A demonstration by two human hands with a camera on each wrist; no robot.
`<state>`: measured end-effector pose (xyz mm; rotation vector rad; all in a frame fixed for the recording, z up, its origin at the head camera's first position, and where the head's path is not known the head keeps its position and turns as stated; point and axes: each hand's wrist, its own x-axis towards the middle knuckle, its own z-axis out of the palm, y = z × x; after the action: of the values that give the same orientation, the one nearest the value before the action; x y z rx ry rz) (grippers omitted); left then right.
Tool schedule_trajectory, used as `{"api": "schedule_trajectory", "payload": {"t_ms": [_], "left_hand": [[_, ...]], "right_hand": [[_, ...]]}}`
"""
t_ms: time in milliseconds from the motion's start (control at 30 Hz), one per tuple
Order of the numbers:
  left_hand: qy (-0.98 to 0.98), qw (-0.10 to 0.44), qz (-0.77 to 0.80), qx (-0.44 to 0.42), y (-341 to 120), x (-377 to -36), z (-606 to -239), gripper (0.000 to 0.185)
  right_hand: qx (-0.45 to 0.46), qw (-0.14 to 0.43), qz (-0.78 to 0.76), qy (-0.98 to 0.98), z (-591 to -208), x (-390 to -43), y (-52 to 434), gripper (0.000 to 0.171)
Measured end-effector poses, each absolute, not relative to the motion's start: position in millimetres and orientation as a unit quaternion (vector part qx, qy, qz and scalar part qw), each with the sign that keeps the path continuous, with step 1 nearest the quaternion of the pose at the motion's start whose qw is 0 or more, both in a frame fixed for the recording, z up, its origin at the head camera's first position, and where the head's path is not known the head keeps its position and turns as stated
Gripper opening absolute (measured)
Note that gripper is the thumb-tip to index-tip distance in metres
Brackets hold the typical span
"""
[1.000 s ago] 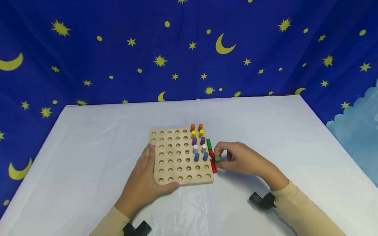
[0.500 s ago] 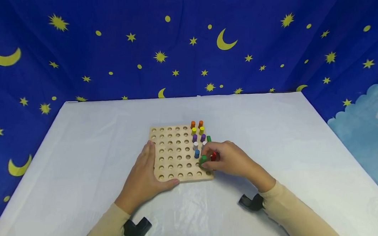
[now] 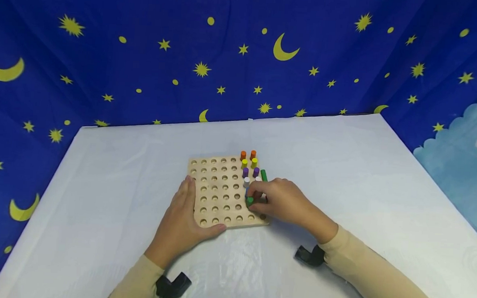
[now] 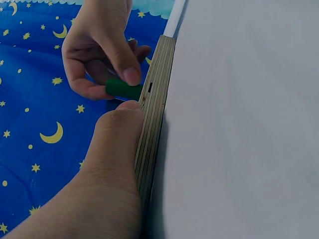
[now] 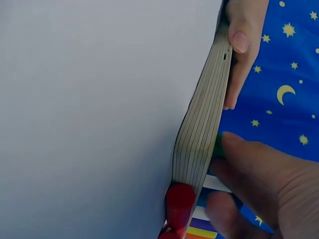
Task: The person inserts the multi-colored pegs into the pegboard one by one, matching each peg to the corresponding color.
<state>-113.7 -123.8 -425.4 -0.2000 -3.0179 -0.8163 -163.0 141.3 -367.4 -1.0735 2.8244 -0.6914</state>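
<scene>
Right hand: my grip pinches the green peg over the peg board.
Left hand: fingers flat, I press the board edge.

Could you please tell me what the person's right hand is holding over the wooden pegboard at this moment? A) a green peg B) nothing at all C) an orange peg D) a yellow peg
A: in the head view the right hand pinches a green peg over the wooden pegboard, and the left wrist view shows the same green peg between thumb and forefinger, while the left hand rests on the board's near-left edge.
</scene>
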Motion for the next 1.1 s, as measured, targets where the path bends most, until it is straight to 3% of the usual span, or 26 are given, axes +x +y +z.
{"api": "schedule_trajectory", "payload": {"t_ms": [333,600,867,1100], "left_hand": [[-0.963,0.002,-0.263,-0.061,-123.1,-114.2,-424.7,0.142],[-0.964,0.008,-0.259,-0.062,-123.7,-113.5,-423.5,0.143],[-0.962,0.006,-0.265,-0.062,-122.9,-113.2,-426.4,0.143],[-0.963,0.006,-0.262,-0.06,-122.5,-113.7,-428.2,0.143]], "right_hand": [[-0.334,0.039,-0.286,0.897,-367.0,-163.3,154.0,0.023],[-0.237,0.011,-0.346,0.908,-361.5,-183.5,175.9,0.017],[-0.177,0.084,-0.232,0.953,-370.0,-209.3,172.9,0.036],[-0.168,0.123,-0.201,0.957,-372.1,-223.2,163.1,0.037]]}}
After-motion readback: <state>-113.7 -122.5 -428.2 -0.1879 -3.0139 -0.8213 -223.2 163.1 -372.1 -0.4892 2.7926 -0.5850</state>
